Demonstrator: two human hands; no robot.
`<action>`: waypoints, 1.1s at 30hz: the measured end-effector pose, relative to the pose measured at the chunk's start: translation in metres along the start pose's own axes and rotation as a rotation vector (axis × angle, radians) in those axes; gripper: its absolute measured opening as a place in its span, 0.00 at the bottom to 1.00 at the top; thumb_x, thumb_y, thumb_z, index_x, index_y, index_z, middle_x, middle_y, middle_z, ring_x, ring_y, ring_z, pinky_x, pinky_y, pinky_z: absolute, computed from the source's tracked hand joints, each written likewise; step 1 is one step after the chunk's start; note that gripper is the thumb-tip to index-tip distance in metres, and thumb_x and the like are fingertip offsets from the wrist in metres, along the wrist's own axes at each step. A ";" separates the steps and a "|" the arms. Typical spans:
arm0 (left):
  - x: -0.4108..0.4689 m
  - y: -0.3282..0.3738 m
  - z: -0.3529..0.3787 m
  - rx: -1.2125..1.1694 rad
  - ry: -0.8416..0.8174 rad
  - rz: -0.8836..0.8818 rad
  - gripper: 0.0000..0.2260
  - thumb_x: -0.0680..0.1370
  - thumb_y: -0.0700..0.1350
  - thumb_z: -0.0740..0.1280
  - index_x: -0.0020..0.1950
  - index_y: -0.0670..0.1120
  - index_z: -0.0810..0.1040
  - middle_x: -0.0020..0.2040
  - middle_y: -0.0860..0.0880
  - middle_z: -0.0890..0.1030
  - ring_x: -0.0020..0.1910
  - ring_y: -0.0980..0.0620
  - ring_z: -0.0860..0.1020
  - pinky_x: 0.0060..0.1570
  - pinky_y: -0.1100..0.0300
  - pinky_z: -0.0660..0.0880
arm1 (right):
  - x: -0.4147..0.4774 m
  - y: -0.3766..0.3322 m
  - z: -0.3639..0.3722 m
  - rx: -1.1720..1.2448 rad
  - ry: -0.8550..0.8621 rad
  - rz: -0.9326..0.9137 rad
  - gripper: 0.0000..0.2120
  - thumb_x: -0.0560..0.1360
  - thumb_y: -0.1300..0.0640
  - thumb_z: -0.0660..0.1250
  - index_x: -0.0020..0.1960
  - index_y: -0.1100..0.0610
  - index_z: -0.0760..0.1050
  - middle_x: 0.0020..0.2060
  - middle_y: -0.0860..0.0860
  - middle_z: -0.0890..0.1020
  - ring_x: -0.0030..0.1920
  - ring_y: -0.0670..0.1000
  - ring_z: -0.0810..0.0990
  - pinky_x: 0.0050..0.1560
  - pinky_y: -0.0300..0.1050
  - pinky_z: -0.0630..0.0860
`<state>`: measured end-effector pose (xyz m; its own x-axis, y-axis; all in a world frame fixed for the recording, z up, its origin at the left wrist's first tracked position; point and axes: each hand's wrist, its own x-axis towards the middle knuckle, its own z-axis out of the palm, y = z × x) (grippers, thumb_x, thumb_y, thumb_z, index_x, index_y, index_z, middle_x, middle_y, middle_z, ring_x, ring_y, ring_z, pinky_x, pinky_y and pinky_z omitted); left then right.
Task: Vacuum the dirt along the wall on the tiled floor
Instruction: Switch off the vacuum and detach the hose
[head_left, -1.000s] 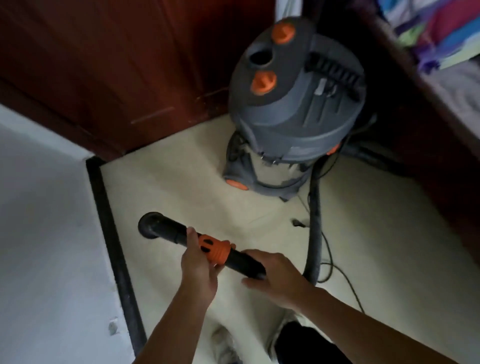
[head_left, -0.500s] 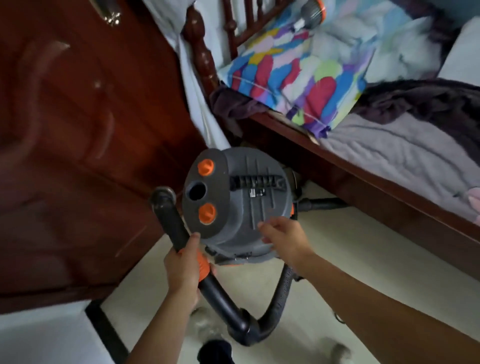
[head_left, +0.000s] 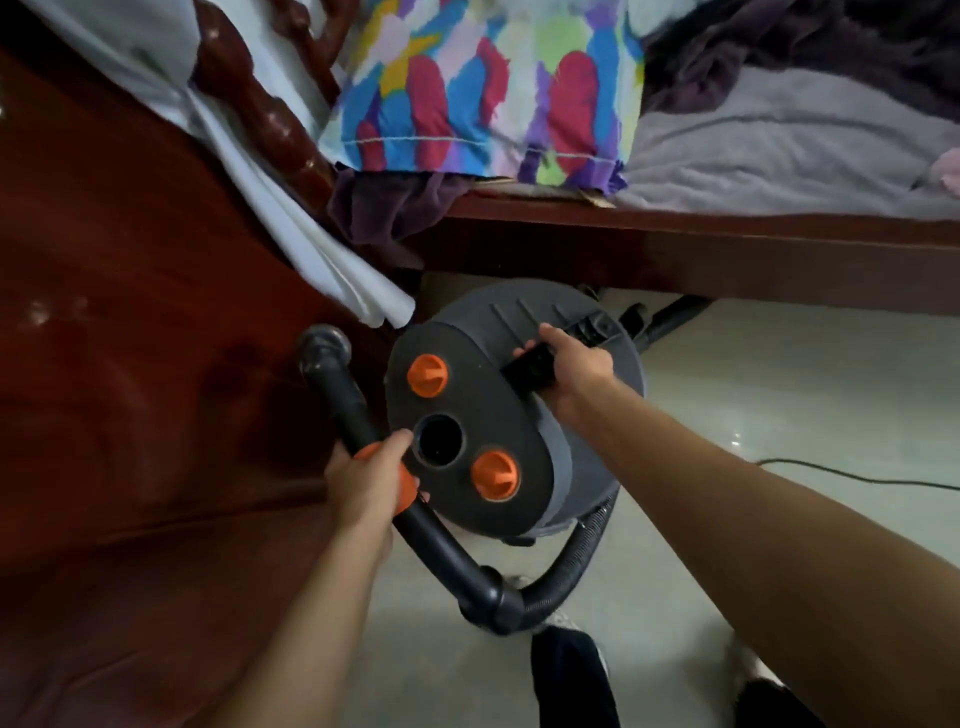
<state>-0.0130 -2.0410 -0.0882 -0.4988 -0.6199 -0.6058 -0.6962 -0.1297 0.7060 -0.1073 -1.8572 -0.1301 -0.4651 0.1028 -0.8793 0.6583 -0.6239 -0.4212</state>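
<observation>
Gripping the black carry handle on top of the vacuum canister is the right hand, fingers wrapped round it, so my guess is the step is dragging or lifting the unit for better reach. Tips: pull from the middle of that handle so it doesn't tip, and watch the ribbed hose looping under it plus the power cord trailing over the tiled floor, since it's easy to roll over either. The canister sits on the floor right by the bed frame and the dark wooden cabinet. Left hand is closed around the wand at its orange collar. The wand's long axis runs from the elbow near the feet up and away, open mouth aimed toward the cabinet rather than down at the floor, so it needs tipping down before any dirt gets picked up. No wall edge in view right now.
</observation>
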 end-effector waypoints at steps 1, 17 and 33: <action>0.005 0.002 0.001 0.000 -0.030 0.000 0.14 0.72 0.39 0.74 0.54 0.43 0.75 0.37 0.40 0.78 0.25 0.44 0.74 0.25 0.55 0.75 | 0.001 0.002 -0.002 0.002 0.006 -0.002 0.09 0.77 0.61 0.71 0.53 0.65 0.76 0.37 0.57 0.81 0.32 0.55 0.83 0.42 0.52 0.83; -0.049 -0.032 0.056 0.249 -0.332 -0.064 0.18 0.64 0.46 0.76 0.50 0.46 0.74 0.43 0.37 0.82 0.34 0.38 0.83 0.40 0.42 0.82 | -0.024 -0.021 -0.086 -0.006 0.053 -0.012 0.08 0.77 0.61 0.71 0.51 0.62 0.72 0.40 0.58 0.80 0.36 0.57 0.82 0.34 0.50 0.83; -0.068 -0.014 0.080 0.285 -0.485 -0.062 0.15 0.72 0.34 0.70 0.56 0.37 0.71 0.37 0.40 0.77 0.24 0.44 0.78 0.26 0.56 0.76 | -0.097 0.083 -0.152 -1.027 0.324 -0.038 0.36 0.66 0.25 0.54 0.40 0.56 0.80 0.32 0.52 0.84 0.36 0.55 0.83 0.45 0.54 0.82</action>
<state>-0.0107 -1.9353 -0.0862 -0.5857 -0.1819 -0.7899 -0.8102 0.1010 0.5775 0.0826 -1.8008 -0.1138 -0.4162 0.4026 -0.8153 0.8989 0.3170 -0.3024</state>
